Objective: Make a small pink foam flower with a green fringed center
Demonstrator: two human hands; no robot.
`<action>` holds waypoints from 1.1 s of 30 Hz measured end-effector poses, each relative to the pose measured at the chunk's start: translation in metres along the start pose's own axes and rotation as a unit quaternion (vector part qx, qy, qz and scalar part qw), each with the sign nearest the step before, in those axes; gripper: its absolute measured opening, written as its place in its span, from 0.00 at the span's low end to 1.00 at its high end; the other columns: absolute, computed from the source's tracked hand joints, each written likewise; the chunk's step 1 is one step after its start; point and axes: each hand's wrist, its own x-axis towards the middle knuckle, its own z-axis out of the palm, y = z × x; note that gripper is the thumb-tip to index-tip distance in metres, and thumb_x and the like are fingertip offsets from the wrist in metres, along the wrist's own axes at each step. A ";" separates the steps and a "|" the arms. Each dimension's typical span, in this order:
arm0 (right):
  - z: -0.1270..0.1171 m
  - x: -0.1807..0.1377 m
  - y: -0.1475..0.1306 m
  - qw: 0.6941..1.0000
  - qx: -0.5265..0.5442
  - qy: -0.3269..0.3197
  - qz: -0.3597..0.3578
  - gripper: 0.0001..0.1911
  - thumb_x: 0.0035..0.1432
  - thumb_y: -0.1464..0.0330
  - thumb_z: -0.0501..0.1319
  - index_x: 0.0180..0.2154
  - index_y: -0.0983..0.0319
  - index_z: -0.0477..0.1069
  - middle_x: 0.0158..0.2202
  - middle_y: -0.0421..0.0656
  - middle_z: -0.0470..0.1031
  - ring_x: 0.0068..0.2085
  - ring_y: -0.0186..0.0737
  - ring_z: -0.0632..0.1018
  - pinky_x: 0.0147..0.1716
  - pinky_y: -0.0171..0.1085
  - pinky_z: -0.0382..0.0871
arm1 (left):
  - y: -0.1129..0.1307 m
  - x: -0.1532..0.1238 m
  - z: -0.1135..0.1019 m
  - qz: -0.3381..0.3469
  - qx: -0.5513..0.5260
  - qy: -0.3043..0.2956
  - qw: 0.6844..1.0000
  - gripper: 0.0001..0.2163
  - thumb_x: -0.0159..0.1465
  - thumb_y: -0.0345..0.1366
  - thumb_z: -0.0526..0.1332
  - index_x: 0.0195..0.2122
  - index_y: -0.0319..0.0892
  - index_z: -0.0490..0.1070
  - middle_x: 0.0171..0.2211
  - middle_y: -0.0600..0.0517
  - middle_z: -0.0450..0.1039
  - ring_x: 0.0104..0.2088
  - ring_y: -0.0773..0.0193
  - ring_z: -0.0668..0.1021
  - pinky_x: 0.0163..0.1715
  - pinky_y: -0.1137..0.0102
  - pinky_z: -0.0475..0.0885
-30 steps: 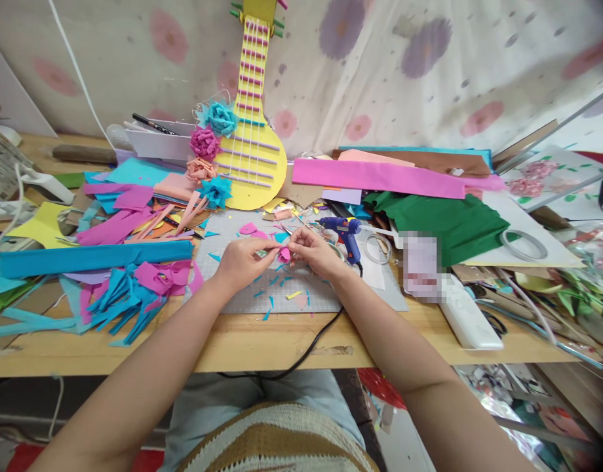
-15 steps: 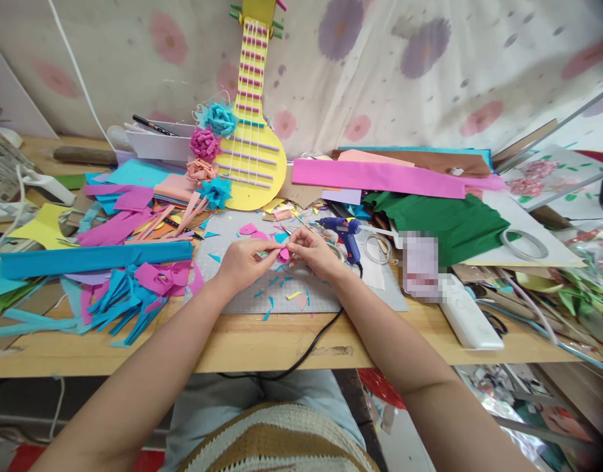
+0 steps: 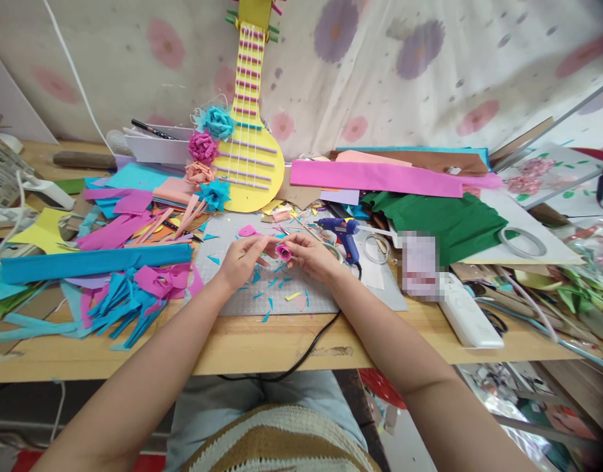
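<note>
Both of my hands meet over a grey cutting mat (image 3: 242,295) on the wooden table. My left hand (image 3: 242,259) and my right hand (image 3: 309,252) pinch a small rolled pink paper piece (image 3: 283,250) between their fingertips, a little above the mat. Tiny blue and yellow paper scraps lie on the mat beneath them. A pink cut-out shape (image 3: 247,231) rests on the mat just beyond my left hand. A blue glue gun (image 3: 343,233) stands right of my right hand, its black cord running off the table's front edge.
A yellow paper guitar (image 3: 250,144) with paper flowers leans on the cloth-covered wall. Blue and pink paper strips (image 3: 124,288) pile at the left. Pink and green sheets (image 3: 429,210), tape rolls (image 3: 522,242) and a white remote-like box (image 3: 466,314) lie at the right.
My hands have shifted slightly and turned the pink piece, which now shows as a tighter roll. The view has tilted a little downward.
</note>
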 end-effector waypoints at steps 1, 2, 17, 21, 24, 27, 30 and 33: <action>0.000 0.000 0.001 1.000 0.020 -0.006 0.013 0.14 0.44 0.62 0.68 0.30 0.63 0.69 0.26 0.36 0.70 0.25 0.25 0.70 0.22 0.27 0.67 | 0.000 0.001 0.000 -0.007 -0.008 0.003 1.000 0.17 0.58 0.45 0.55 0.40 0.39 0.75 0.33 0.46 0.77 0.31 0.61 0.78 0.23 0.72 0.74; 0.000 0.001 0.001 0.999 0.038 -0.010 0.028 0.13 0.44 0.63 0.68 0.30 0.63 0.69 0.25 0.36 0.70 0.24 0.25 0.70 0.22 0.26 0.67 | -0.001 0.002 0.001 -0.011 -0.009 0.006 1.000 0.16 0.56 0.43 0.58 0.40 0.39 0.75 0.32 0.46 0.77 0.30 0.62 0.78 0.23 0.72 0.74; 0.006 0.005 0.002 0.973 0.195 -0.010 0.127 0.06 0.52 0.73 0.63 0.30 0.64 0.65 0.20 0.35 0.69 0.21 0.24 0.71 0.20 0.22 0.67 | -0.009 0.007 0.010 0.043 0.061 0.093 0.993 0.15 0.48 0.45 0.66 0.30 0.39 0.77 0.28 0.50 0.71 0.24 0.70 0.72 0.17 0.77 0.70; 0.009 0.005 0.004 0.971 0.205 -0.025 0.124 0.06 0.51 0.73 0.64 0.30 0.64 0.66 0.19 0.35 0.69 0.21 0.24 0.71 0.20 0.22 0.67 | -0.009 0.005 0.011 0.047 0.070 0.112 0.990 0.14 0.48 0.46 0.66 0.29 0.40 0.77 0.27 0.51 0.72 0.23 0.70 0.72 0.17 0.76 0.70; 0.012 0.004 0.004 0.971 0.208 -0.022 0.116 0.07 0.50 0.73 0.64 0.29 0.63 0.66 0.19 0.34 0.68 0.21 0.24 0.70 0.20 0.22 0.66 | -0.011 0.003 0.010 0.074 0.111 0.123 0.983 0.12 0.51 0.45 0.64 0.28 0.41 0.77 0.28 0.51 0.73 0.26 0.69 0.74 0.21 0.76 0.71; 0.016 0.003 0.004 0.970 0.219 0.002 0.106 0.07 0.49 0.72 0.65 0.28 0.64 0.66 0.18 0.34 0.67 0.20 0.23 0.69 0.19 0.21 0.65 | -0.014 0.002 0.008 0.101 0.145 0.116 0.977 0.10 0.54 0.43 0.62 0.29 0.42 0.78 0.29 0.51 0.74 0.29 0.67 0.75 0.25 0.74 0.73; 0.021 0.003 0.004 0.968 0.231 0.026 0.095 0.08 0.49 0.72 0.66 0.27 0.64 0.65 0.18 0.34 0.65 0.20 0.23 0.68 0.18 0.21 0.64 | -0.018 0.002 0.008 0.127 0.165 0.116 0.971 0.09 0.55 0.41 0.62 0.30 0.43 0.78 0.29 0.52 0.74 0.29 0.67 0.76 0.28 0.73 0.73; 0.026 0.002 0.005 0.968 0.237 0.037 0.074 0.09 0.49 0.71 0.66 0.26 0.65 0.65 0.18 0.34 0.65 0.20 0.22 0.67 0.18 0.21 0.63 | -0.021 0.002 0.007 0.142 0.175 0.128 0.966 0.08 0.55 0.41 0.62 0.29 0.43 0.78 0.29 0.52 0.75 0.29 0.67 0.76 0.29 0.73 0.73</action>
